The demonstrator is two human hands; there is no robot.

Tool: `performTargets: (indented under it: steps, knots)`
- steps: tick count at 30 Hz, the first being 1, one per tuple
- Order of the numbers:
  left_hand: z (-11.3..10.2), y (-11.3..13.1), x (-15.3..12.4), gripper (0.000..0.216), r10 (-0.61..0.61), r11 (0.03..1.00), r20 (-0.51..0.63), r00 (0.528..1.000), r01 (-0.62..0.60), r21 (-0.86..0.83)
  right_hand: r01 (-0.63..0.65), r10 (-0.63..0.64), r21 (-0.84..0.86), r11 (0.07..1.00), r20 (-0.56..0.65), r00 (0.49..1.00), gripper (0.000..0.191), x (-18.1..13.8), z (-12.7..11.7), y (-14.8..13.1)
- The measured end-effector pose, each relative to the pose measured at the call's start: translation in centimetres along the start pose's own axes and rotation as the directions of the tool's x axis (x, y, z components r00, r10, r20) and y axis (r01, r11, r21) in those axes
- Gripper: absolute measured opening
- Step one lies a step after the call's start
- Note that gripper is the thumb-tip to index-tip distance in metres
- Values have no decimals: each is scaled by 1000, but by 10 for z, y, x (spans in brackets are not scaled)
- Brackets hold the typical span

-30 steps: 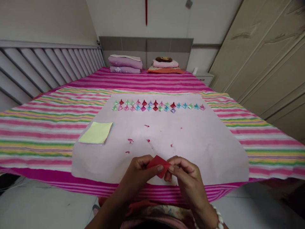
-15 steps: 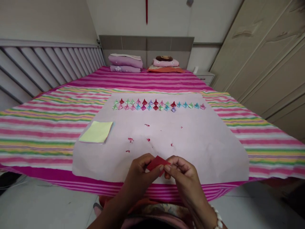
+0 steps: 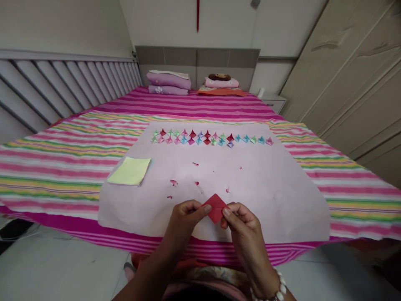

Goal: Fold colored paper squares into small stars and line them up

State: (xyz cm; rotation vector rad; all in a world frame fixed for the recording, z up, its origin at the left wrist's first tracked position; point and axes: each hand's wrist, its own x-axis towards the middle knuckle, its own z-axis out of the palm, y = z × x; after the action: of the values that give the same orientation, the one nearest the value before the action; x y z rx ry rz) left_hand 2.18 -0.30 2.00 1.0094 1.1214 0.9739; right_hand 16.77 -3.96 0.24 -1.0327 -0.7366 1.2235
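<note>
A small red folded paper [image 3: 216,211] is held up over the near edge of a large pale sheet [image 3: 275,184], one corner pointing away from me. My left hand [image 3: 188,217] pinches its left corner between thumb and fingers. At the right corner, my right hand [image 3: 242,219] pinches it too, fingers curled beneath. Beyond my hands, several folded paper pieces [image 3: 207,138] in red, pink, green, blue and purple stand in two rows. A stack of square paper [image 3: 130,171], yellow on top, lies on the left of the sheet.
Red scraps or marks [image 3: 173,182] dot the middle of the sheet. Underneath is a striped bedspread [image 3: 62,167]. Folded bedding [image 3: 169,81] sits by the headboard [image 3: 178,56]. A slatted rail [image 3: 72,83] runs along the left, a wardrobe [image 3: 354,75] along the right.
Both hands have turned the red paper so its face shows as a diamond, and lifted it slightly away from me. My left thumb has shifted from its middle towards the left corner.
</note>
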Motion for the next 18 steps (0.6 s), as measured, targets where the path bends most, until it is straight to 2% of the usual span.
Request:
performTargets:
  steps: [4,8,10,15,17,18]
  knots:
    - [-3,0,2,31,65,998,12,998,-65,0,-20,20,-4,1000,13,1000,19,2,-1,0]
    - [7,-5,1,23,36,994,7,999,-35,-100,26,-25,23,999,-55,998,17,4,3,0]
    - [14,-8,0,25,-2,981,65,998,15,-194,34,-29,62,998,-72,997,16,4,6,-1]
    - [14,-7,-1,23,-118,881,144,983,170,-441,15,-23,100,995,82,996,19,6,2,-2]
    - [9,-5,-1,24,-170,808,268,948,290,-513,-26,10,119,992,133,991,24,8,-2,-3]
    - [6,-5,-1,24,-194,764,351,916,366,-532,-62,38,135,989,173,984,26,9,-2,-4]
